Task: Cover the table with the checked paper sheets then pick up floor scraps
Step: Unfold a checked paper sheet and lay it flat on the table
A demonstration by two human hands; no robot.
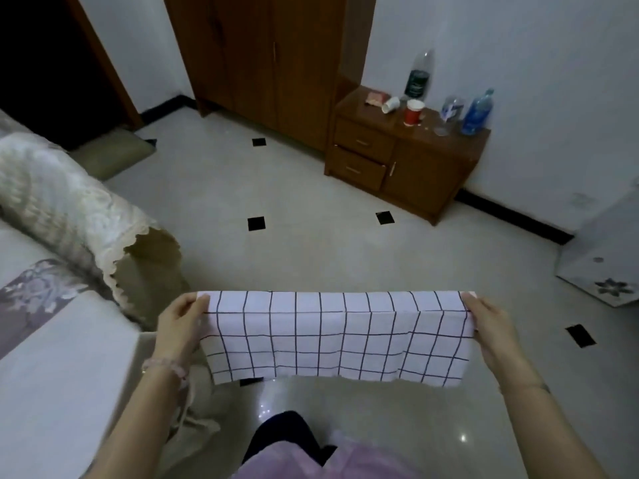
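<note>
A white paper sheet with a black checked grid (337, 337) hangs stretched out in front of me, above the tiled floor. My left hand (181, 321) pinches its upper left corner, and my right hand (489, 324) pinches its upper right corner. The sheet's top edge is folded over and its lower part hangs loose. A low wooden bedside cabinet (408, 167) stands by the far wall to the right. I see no scraps on the visible floor.
A red cup (414, 112), a tipped white cup (390, 104) and several bottles (478, 112) crowd the cabinet top. A tall wooden wardrobe (269, 60) stands behind it. A sofa with a lace cover (69, 209) fills the left. A white floral box (605, 264) sits at right.
</note>
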